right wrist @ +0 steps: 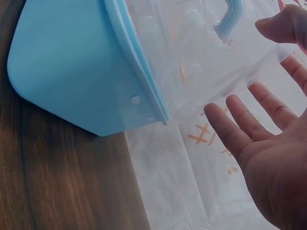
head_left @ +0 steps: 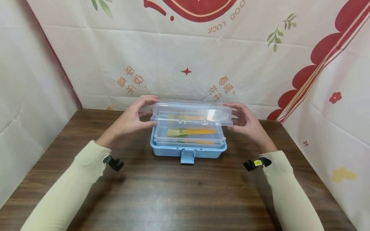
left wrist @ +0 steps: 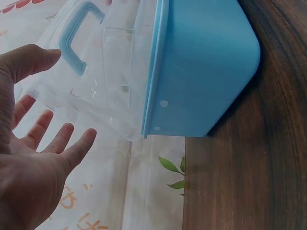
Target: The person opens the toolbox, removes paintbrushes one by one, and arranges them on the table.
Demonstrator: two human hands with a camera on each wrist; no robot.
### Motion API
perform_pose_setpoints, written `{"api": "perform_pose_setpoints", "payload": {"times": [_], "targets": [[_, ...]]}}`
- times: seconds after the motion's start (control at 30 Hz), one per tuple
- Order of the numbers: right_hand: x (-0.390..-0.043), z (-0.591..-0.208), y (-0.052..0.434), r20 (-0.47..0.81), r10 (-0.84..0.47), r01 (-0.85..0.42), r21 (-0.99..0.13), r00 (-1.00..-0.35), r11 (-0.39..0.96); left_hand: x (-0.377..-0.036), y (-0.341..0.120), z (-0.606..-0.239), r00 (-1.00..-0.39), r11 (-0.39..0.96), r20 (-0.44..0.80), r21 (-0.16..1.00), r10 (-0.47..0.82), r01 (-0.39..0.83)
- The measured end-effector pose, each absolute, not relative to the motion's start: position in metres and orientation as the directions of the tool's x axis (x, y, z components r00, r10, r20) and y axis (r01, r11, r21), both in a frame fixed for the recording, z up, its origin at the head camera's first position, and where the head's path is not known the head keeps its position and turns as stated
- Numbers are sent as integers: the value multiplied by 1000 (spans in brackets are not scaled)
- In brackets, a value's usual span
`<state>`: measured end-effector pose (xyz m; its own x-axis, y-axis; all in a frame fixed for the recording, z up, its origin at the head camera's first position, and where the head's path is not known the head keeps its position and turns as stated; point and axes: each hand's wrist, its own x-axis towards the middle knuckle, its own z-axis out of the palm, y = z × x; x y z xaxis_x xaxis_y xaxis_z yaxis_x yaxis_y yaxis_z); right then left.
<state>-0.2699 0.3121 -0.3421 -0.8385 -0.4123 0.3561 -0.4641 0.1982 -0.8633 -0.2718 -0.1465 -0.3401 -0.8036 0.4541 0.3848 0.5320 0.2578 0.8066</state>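
Right now, per part:
Box: blue plastic toolbox [head_left: 188,150] sits mid-bench, towards the far edge, latch tab [head_left: 188,157] facing you.
Lid: clear lid [head_left: 192,114] is raised partway, hinged at the back, front edge lifted off the base; its blue carry handle [left wrist: 76,36] shows in both wrist views.
Tray: clear inner tray [head_left: 189,136] sits in the base, under the lid.
Brush: paintbrush w/ orange handle [head_left: 192,131] lies flat inside, bristles to your left, seen thru the clear plastic; a 2nd orange handle shows faintly further back.
L hand: your left hand [head_left: 134,117] is at the lid's left end, fingers [left wrist: 57,143] spread apart and straight-ish, thumb up near the top edge. Head view reads as fingertips on the lid; left wrist view shows the palm off it, so contact is fingertips only, if any.
R hand: your right hand [head_left: 245,123] mirrors it at the lid's right end, fingers [right wrist: 230,127] apart and open, not curled round anything; palm is clear of the plastic.
Bench: dark wood bench [head_left: 173,199]; printed cloth backdrop [head_left: 185,64] behind and on both sides.
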Motion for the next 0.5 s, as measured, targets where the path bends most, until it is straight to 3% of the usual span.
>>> {"api": "perform_pose_setpoints", "payload": {"times": [0.27,0.5], "targets": [[-274,-335,311,309,-377,-421,-868,-873,264,-275,-147,-334,-805,242,378,818,458,522],[-274,-323,311,297,-397,-420,-867,-868,270,-274,-151,-324,-846,263,305,856,438,445]]}}
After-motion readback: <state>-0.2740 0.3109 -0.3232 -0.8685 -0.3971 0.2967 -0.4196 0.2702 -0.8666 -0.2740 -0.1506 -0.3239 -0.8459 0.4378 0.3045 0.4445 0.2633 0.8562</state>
